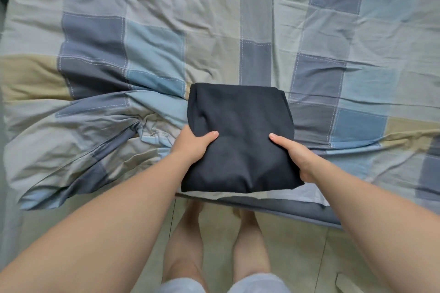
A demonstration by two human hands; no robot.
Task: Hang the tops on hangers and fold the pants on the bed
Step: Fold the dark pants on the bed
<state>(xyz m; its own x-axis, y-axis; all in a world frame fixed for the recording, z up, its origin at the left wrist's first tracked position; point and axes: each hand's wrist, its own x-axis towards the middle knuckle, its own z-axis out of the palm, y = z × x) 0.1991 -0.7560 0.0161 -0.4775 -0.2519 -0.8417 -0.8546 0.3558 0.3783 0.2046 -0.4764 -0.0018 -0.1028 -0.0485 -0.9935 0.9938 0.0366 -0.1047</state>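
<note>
- at the bed edge: left hand and right hand clamp the folded pants, thumbs on top.
- keep both sides level; set down flat.

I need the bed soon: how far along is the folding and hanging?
Done: the dark navy garment is folded into a compact rectangle near the edge of the plaid bedspread. In hand: the left hand and right hand grip its sides, thumbs on top. Left: cannot tell; no tops, hangers or other clothes show here.
</note>
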